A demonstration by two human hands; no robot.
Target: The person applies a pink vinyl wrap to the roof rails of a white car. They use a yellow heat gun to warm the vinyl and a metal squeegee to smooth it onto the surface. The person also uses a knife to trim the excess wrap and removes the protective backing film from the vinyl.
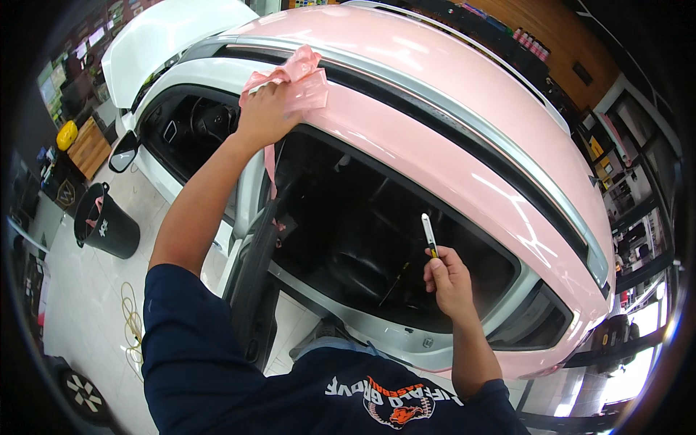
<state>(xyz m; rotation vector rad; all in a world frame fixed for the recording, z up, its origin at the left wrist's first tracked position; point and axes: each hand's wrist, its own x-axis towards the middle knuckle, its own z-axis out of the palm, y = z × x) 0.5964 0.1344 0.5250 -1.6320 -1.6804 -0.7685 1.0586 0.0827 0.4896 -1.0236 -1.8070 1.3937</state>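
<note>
By the car's roof [435,61], the left hand [270,116] clenches pink film [307,85]. Below it, the right hand [451,279] pinches a slim tool [429,233], seemingly sparing paint.

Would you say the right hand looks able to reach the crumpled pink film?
Probably yes: the way to the crumpled pink film looks free, though the right hand holds a slim white-tipped tool.
</note>
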